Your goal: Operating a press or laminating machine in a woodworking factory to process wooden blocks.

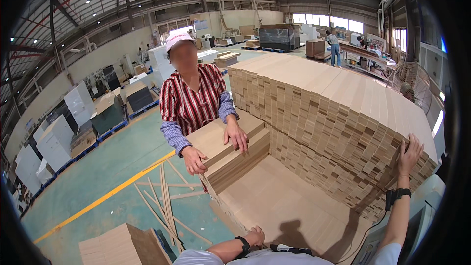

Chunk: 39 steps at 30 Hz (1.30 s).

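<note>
My right hand (408,153) reaches up and rests with spread fingers on the near end of a tall stack of light wooden boards (333,113). My left hand (255,236) sits low by my chest, fingers curled on the edge of the lower board layer (279,201); whether it grips anything I cannot tell. Both wrists carry black bands. Across the pile, a co-worker in a red striped shirt and pink cap presses both hands (216,147) on a shorter stack of boards (230,149).
Thin wood strips (164,198) lie scattered on the green floor beside a yellow line (105,196). A small board stack (122,245) sits at lower left. Wrapped pallets and crates line the left. A fan (414,83) stands right; other people work at the back.
</note>
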Available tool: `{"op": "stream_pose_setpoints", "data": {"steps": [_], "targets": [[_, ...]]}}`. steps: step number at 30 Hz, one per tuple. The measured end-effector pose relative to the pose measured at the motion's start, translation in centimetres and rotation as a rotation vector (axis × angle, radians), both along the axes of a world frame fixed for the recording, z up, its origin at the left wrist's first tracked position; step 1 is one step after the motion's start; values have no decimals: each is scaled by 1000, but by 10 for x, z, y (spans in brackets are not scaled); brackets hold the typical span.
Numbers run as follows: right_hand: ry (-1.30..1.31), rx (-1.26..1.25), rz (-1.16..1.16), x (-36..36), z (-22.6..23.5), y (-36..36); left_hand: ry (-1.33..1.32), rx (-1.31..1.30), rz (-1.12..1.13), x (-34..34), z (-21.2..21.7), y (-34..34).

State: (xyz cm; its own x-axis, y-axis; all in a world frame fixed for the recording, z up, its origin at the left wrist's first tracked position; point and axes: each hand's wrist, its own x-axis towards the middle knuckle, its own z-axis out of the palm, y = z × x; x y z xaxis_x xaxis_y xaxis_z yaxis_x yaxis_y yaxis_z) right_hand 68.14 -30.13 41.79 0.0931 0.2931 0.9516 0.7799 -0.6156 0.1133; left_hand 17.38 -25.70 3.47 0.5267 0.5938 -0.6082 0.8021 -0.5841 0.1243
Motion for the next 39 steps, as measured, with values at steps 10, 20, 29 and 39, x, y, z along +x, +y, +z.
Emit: {"op": "stream_pose_setpoints", "data": {"steps": [10, 20, 29, 39], "targets": [[0, 23, 28, -6, 5, -1, -57, 56, 21, -2, 12, -6], [5, 32, 60, -12, 7, 9, -38, 62, 37, -15, -103, 13], [33, 21, 53, -12, 5, 11, -58, 51, 68, -12, -56, 4], [12, 20, 43, -5, 2, 5, -17, 45, -4, -7, -75, 11]]}}
